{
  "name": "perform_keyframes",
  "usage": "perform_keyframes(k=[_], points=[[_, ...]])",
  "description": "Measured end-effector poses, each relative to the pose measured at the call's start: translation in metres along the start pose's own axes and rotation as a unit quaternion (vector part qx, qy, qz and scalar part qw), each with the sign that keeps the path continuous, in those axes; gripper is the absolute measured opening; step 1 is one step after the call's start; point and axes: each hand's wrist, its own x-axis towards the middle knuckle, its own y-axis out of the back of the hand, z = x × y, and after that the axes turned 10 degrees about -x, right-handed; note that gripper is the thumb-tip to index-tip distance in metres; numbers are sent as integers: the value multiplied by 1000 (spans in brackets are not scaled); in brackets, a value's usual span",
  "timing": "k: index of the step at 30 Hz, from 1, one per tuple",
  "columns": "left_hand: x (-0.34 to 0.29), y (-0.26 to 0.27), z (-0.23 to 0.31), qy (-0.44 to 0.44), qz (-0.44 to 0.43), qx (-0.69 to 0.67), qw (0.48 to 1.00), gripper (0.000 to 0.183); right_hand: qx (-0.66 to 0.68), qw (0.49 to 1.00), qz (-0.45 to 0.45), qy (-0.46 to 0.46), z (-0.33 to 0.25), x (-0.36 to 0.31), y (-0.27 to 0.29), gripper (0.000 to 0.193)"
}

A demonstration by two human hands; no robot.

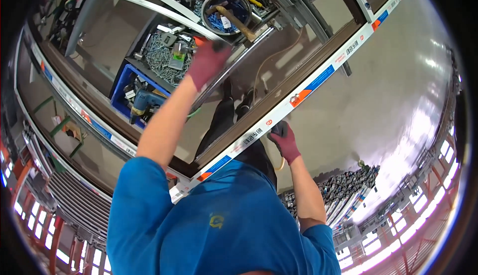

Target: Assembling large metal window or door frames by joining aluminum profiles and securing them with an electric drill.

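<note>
My left hand [211, 63], in a maroon glove with dark fingertips, is stretched out over the inner edge of a bin of loose screws [162, 56]. Motion smears its fingers, next to the end of a curved white strip [172, 13]; whether it touches the strip I cannot tell. My right hand [285, 141], gloved alike, is curled at the outer side of a brown frame bar with a white-and-blue taped face [254, 134]. Anything inside its closed fingers is hidden. A pale yellow hose [280, 165] hangs just below that hand.
A round tub [205, 13] of blue fasteners with a wooden-handled hammer [236, 23] stands beyond my left hand. A blue crate [119, 88] holds a power drill [144, 100]. Metal profiles [294, 6] lie at the back. Stacked profile ends [343, 188] are at right.
</note>
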Motion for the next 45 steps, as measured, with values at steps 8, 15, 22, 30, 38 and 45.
perform_keyframes(k=[8,15,22,30,38,45], points=[[213,-10,-4,-142,-48,396,906,29,-3,990,45,-137,68,-60,10,43],[288,-57,-50,-114,-176,604,769,36,-1,976,70,-208,110,-73,2,35],[326,-80,-68,-120,-265,674,679,54,7,975,67,-210,123,-56,-4,36],[270,-83,-20,-176,-235,643,707,26,45,979,71,-187,107,-37,-8,42],[280,-92,-48,-176,-183,641,724,28,-35,987,53,-146,113,-22,-3,49],[289,-95,-66,-139,-121,599,780,29,22,985,56,-160,102,-20,-4,48]])
